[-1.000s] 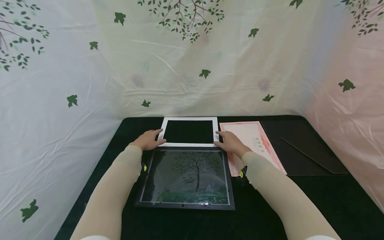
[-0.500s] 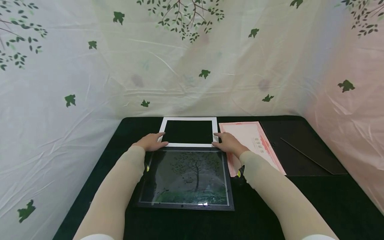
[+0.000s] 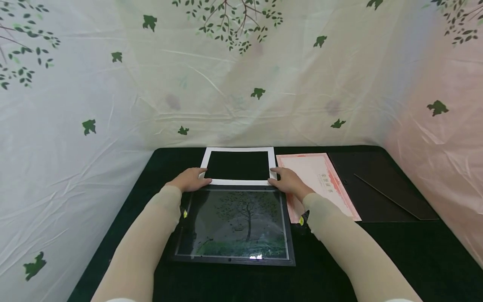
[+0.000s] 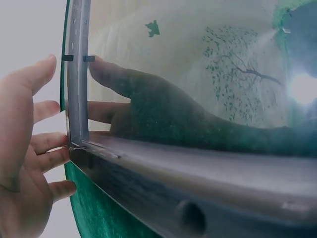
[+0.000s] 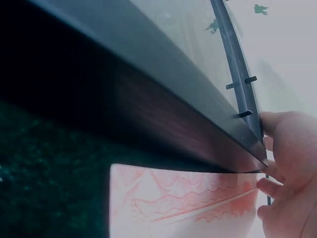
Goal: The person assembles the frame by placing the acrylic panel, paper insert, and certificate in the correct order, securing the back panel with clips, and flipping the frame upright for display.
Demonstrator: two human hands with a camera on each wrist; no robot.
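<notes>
A white picture mat (image 3: 239, 182) with a rectangular opening lies at the far edge of the table. My left hand (image 3: 187, 179) touches its left side near the front corner, thumb and forefinger stretched inward. On the opposite side my right hand (image 3: 290, 181) touches the right border in the same way. Directly in front of the mat lies a dark picture frame (image 3: 211, 260), its glassy surface reflecting a tree pattern. In the left wrist view the left fingers (image 4: 52, 144) are spread by a frame corner; in the right wrist view the right fingers (image 5: 270, 186) bend loosely by another corner.
A pink-bordered certificate (image 3: 302, 167) lies right of the mat, partly under my right wrist in the head view. Beside it is a black backing board (image 3: 385, 167) with a slanting line across it. Dark green cloth (image 3: 320, 272) covers the table; a leaf-printed curtain (image 3: 226, 109) hangs behind.
Both hands have shifted slightly inward and toward me over the mat's sides, the left one more. The mat, frame and certificate stay in place.
</notes>
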